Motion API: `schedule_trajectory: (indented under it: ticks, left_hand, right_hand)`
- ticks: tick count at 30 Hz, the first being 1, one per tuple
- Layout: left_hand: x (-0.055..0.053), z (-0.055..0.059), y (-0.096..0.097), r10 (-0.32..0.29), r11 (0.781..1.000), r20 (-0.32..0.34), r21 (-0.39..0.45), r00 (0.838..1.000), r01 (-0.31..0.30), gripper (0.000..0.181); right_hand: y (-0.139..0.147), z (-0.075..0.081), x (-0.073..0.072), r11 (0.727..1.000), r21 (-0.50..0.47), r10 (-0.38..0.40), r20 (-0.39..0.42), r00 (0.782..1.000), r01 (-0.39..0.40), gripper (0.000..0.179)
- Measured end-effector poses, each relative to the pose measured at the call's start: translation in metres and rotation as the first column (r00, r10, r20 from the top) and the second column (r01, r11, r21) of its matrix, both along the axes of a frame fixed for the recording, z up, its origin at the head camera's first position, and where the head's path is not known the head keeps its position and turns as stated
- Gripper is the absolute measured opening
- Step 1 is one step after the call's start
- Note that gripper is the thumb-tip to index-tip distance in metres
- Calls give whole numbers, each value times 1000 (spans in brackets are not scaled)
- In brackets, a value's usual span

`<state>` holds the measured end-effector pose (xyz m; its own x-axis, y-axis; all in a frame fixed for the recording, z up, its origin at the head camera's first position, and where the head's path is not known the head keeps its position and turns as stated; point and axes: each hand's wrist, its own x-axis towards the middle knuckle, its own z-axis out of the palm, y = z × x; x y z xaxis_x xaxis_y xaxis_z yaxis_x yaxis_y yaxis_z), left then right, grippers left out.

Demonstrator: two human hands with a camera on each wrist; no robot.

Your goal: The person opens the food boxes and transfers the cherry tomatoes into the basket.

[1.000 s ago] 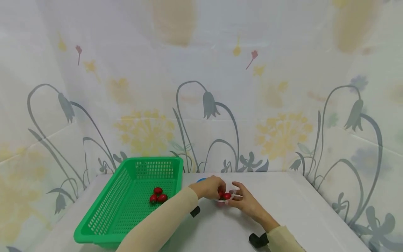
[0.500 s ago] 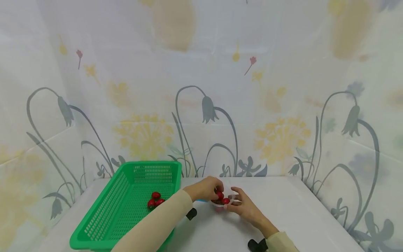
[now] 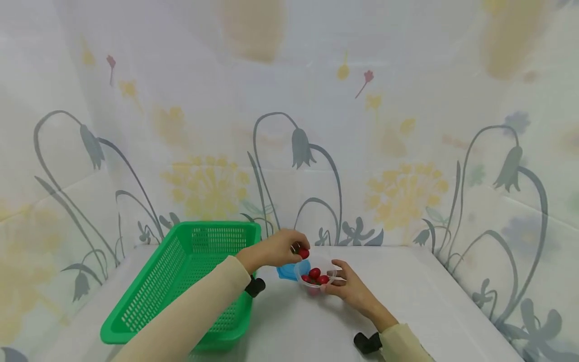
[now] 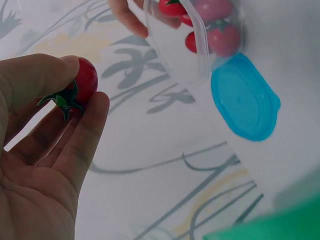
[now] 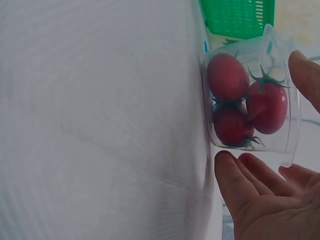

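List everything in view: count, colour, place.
Table: one, white, beneath.
Backdrop: one, whitish, flower-patterned, behind table.
Basket: one, green, on the left.
Tub: one, clear, right of basket.
Lid: one, blue, between basket and tub.
Tomatoes: several (exact count unclear), red, in tub.
Held tomato: one, red, above table.
Wrist devices: two, black, one per wrist.
Sleeves: two, cream, on forearms.
Left hand: one, bare, pinching held tomato.
Right hand: one, bare, at tub's side.

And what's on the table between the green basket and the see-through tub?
A blue lid lies there; the head and left wrist views both show it.
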<state>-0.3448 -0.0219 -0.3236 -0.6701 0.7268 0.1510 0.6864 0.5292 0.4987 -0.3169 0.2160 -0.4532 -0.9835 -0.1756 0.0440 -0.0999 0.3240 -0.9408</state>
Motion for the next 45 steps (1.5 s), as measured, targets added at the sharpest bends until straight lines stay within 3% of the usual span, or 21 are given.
schedule_trajectory:
  ticks: [6,15,24,29,40,45]
  left_hand:
    - [3,11,-32,-13,999,-41,41,999,15,18]
    - [5,14,-79,40,996,-106,78,994,-32,19]
    - [7,4,-122,133,987,-51,95,990,-127,21]
    - [4,-5,-140,175,983,-58,72,983,-170,21]
    - [-9,-32,-167,190,982,-67,19,979,-189,22]
    - [-12,-41,-179,226,974,1,5,974,-226,23]
  right_hand:
    - [-2,3,-3,1000,13,4,-5,1000,-4,86]
    - [-1,0,-2,1000,8,17,-15,1000,-17,87]
    - [-2,-2,0,1000,26,15,-15,1000,-15,87]
    - [-1,-1,-1,1000,15,10,-14,1000,-10,88]
    - [1,2,-2,1000,25,-4,-8,1000,4,89]
    - [0,0,-3,1000,19,2,-8,1000,-2,88]
